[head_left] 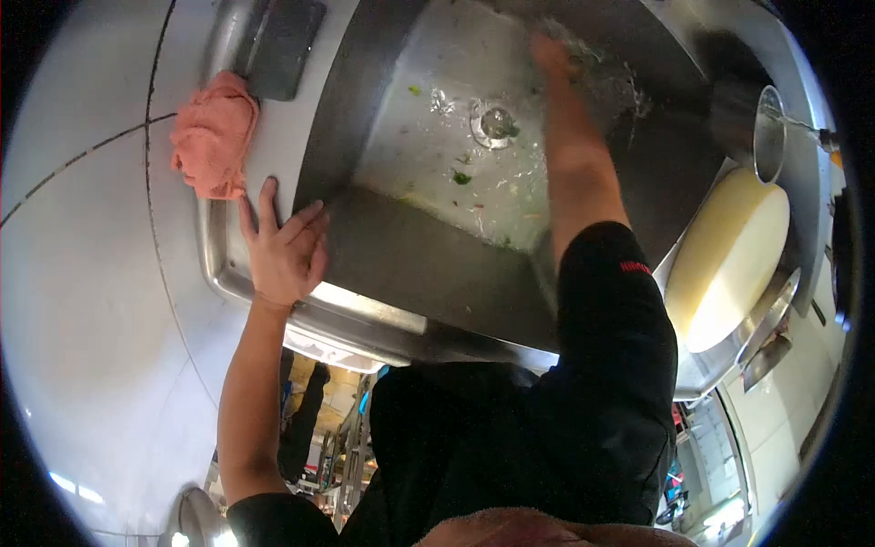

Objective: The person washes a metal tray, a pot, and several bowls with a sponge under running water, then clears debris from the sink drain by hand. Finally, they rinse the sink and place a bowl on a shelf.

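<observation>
My left hand [284, 252] rests on the near left corner of the metal sink [428, 264], fingers spread and holding nothing. Just beyond its fingertips lies a crumpled pink cloth [216, 137]. My right hand [556, 56] reaches to the far side of the basin, in splashing water; its fingers are blurred and what they may hold cannot be made out. Shallow water covers the sink floor around the drain [495, 124], with green scraps [461, 178] and other small bits in it.
A thick, round, pale yellow board [729, 260] leans at the right of the sink. Above it is a round metal-rimmed strainer [770, 135]. Metal pans [767, 360] sit at the far right. A dark grey block [285, 50] stands behind the cloth.
</observation>
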The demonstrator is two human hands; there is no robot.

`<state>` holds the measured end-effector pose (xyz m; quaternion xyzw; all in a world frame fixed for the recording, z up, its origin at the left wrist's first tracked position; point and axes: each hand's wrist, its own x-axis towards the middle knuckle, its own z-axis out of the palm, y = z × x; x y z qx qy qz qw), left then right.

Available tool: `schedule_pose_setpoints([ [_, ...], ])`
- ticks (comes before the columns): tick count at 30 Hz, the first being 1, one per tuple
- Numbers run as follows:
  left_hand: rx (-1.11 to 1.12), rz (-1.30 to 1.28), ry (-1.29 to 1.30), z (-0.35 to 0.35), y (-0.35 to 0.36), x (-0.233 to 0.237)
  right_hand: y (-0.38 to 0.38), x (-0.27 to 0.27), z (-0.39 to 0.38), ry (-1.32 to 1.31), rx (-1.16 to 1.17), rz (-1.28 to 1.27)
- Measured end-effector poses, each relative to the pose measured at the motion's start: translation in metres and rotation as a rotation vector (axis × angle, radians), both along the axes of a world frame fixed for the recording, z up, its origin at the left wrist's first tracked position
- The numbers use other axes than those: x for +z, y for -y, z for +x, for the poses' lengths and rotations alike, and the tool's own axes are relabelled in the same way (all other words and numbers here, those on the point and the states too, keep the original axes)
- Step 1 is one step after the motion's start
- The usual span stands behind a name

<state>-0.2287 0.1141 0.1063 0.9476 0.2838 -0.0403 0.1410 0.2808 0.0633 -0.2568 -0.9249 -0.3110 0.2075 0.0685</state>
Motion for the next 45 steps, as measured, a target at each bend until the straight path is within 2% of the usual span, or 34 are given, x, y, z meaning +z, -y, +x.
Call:
schedule_pose_setpoints([
  [2, -0.007, 0.014, -0.001, 0.001, -0.001, 0.000, -0.067, -0.025, -0.053, -0.049, 0.220, 0.008],
  [3, -0.009, 0.021, 0.003, 0.001, 0.000, 0.000, -0.084, 0.044, -0.108, -0.118, 0.028, -0.022],
  [5, -0.014, 0.030, 0.019, 0.001, 0.001, -0.002, -0.102, 0.063, -0.179, -0.152, 0.245, -0.170],
  [6, -0.019, 0.031, 0.015, 0.002, 0.001, -0.002, -0.102, 0.027, -0.214, -0.119, 0.207, -0.125],
  [7, -0.021, 0.034, 0.013, 0.002, 0.002, -0.001, -0.088, 0.047, -0.257, -0.023, 0.229, -0.095],
  [8, -0.021, 0.037, 0.011, 0.002, 0.002, 0.000, -0.080, 0.090, -0.267, -0.220, 0.404, -0.270],
  [9, -0.020, 0.038, 0.011, 0.001, 0.002, 0.000, -0.058, 0.053, -0.303, -0.072, 0.488, -0.191],
  [12, -0.021, 0.046, 0.021, 0.001, 0.002, -0.001, 0.021, 0.082, -0.344, -0.127, 0.697, -0.156],
  [13, -0.025, 0.047, 0.027, 0.002, 0.003, 0.000, 0.056, 0.076, -0.352, -0.104, 0.709, -0.048],
  [14, -0.026, 0.048, 0.032, 0.003, 0.004, 0.001, 0.088, 0.073, -0.354, -0.080, 0.723, 0.060],
  [16, -0.026, 0.047, 0.050, 0.002, 0.003, 0.001, 0.133, 0.100, -0.329, -0.363, 0.639, -0.049],
  [17, -0.024, 0.045, 0.057, 0.002, 0.004, 0.001, 0.178, 0.049, -0.329, -0.261, 0.562, 0.025],
  [19, -0.014, 0.041, 0.076, 0.001, 0.004, 0.001, 0.227, 0.005, -0.296, -0.498, 0.193, 0.084],
  [20, -0.007, 0.040, 0.082, 0.000, 0.004, 0.001, 0.229, 0.014, -0.267, -0.826, -0.111, 0.063],
  [22, -0.008, 0.046, 0.081, 0.000, 0.003, 0.001, 0.230, 0.026, -0.235, -0.247, 0.336, -0.158],
  [24, -0.014, 0.050, 0.081, 0.000, 0.004, 0.001, 0.207, 0.024, -0.200, -0.259, 0.160, -0.023],
  [26, -0.015, 0.055, 0.077, 0.001, 0.004, 0.000, 0.176, 0.056, -0.176, -0.246, 0.116, 0.281],
  [28, -0.018, 0.058, 0.082, 0.001, 0.005, 0.000, 0.147, 0.071, -0.157, -0.304, 0.133, 0.306],
  [30, -0.017, 0.060, 0.078, 0.001, 0.004, 0.000, 0.134, 0.060, -0.134, -0.178, 0.192, 0.277],
  [32, -0.009, 0.052, 0.064, 0.003, 0.005, 0.004, 0.102, 0.092, -0.116, -0.202, -0.095, 0.140],
  [35, -0.014, 0.052, 0.048, 0.002, 0.005, 0.003, 0.094, 0.071, -0.102, -0.182, -0.218, 0.167],
  [38, -0.005, 0.052, 0.041, 0.001, 0.005, 0.002, 0.110, 0.042, -0.112, -0.045, -0.263, 0.424],
  [41, -0.001, 0.056, 0.058, 0.001, 0.005, 0.001, 0.142, 0.027, -0.114, 0.221, -0.235, 0.542],
  [44, -0.003, 0.059, 0.061, 0.001, 0.005, -0.001, 0.159, 0.055, -0.133, 0.004, -0.583, 0.435],
  [45, -0.006, 0.056, 0.065, 0.001, 0.004, -0.001, 0.168, 0.045, -0.135, -0.038, -0.623, 0.501],
])
